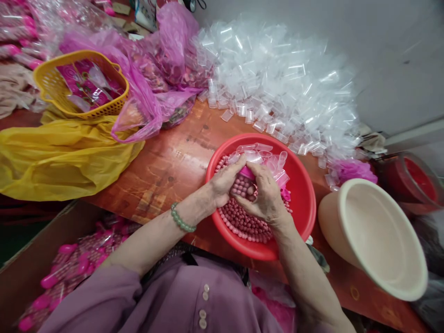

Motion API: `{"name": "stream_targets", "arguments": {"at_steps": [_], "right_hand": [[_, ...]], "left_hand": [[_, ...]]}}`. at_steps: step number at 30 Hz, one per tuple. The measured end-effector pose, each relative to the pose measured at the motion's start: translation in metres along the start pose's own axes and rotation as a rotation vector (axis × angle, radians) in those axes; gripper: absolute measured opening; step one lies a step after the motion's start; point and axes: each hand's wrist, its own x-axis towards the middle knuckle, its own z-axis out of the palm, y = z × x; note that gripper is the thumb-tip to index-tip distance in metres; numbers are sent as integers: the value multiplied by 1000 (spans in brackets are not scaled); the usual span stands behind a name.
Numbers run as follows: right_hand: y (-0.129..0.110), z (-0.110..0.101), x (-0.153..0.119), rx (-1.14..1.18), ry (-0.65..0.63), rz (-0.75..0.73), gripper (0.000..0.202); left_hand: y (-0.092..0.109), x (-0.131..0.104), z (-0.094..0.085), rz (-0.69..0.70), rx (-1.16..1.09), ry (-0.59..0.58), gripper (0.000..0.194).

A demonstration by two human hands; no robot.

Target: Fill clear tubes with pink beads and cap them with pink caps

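Note:
A red basin (308, 203) holds rows of pinkish-brown beads (239, 221), clear plastic pieces (282, 159) and small bright pink parts (285, 193). Over it, both hands meet around a clear container of beads with a pink top (247, 173). My left hand (227, 180), below a green bead bracelet (182, 221), wraps the container's left side. My right hand (265, 192) has its thumb and fingers on the right side and top. The palms hide part of the container.
Clear plastic cases (277, 83) are heaped behind the basin. A cream tub (347, 222) stands right. A yellow basket (114, 108), pink bags (149, 111) and a yellow bag (62, 157) lie left. A box of pink-capped containers (81, 263) is at lower left.

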Motion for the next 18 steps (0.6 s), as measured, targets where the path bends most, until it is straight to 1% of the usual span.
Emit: {"name": "stream_targets", "arguments": {"at_steps": [2, 5, 7, 10, 12, 16, 18], "right_hand": [[-2, 1, 1, -16, 11, -7, 77], [-5, 4, 2, -36, 42, -43, 72], [-7, 6, 3, -61, 70, -79, 68], [-10, 7, 4, -115, 89, -104, 66], [-11, 7, 3, -131, 72, -97, 67], [-12, 10, 2, -107, 18, -44, 70], [-12, 11, 4, -80, 11, -17, 72]], "left_hand": [[-2, 0, 2, -17, 10, 75, 55], [-5, -3, 10, 6, 17, 221, 50], [-6, -7, 16, 54, 24, 299, 46], [-6, -12, 23, 179, 30, 385, 37], [-6, -14, 24, 218, 30, 407, 33], [-4, -11, 21, 171, 12, 414, 36], [-2, -7, 18, 145, 16, 409, 36]]}}
